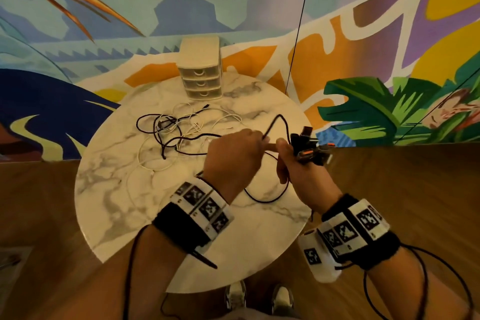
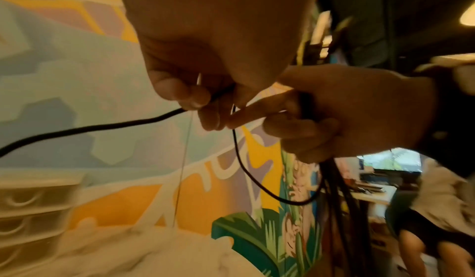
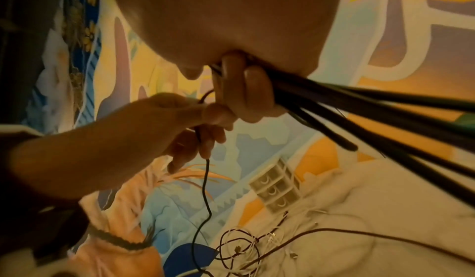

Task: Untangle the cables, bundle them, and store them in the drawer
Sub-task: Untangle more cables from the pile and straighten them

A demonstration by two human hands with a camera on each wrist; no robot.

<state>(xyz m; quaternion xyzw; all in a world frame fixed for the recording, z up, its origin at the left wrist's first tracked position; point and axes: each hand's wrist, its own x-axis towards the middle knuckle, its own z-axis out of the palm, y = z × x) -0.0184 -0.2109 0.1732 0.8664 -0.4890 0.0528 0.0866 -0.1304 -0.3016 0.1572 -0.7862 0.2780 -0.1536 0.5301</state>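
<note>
A black cable (image 1: 279, 118) runs between both hands above the marble table (image 1: 124, 189). My left hand (image 1: 255, 139) pinches it between thumb and fingers (image 2: 195, 98). My right hand (image 1: 283, 148) grips several gathered loops of the same cable (image 3: 359, 108), and one loop (image 1: 267, 196) hangs below it. From the left hand the cable trails back to a tangle of black and white cables (image 1: 176, 132) lying mid-table. The small white drawer unit (image 1: 200, 73), three drawers all closed, stands at the table's far edge.
A black and orange device (image 1: 309, 149) sits just beyond my right hand. The round table stands on a wooden floor (image 1: 389, 176) against a painted wall. My shoes (image 1: 236, 296) are at the table's near edge. Thin black wires run from both wristbands.
</note>
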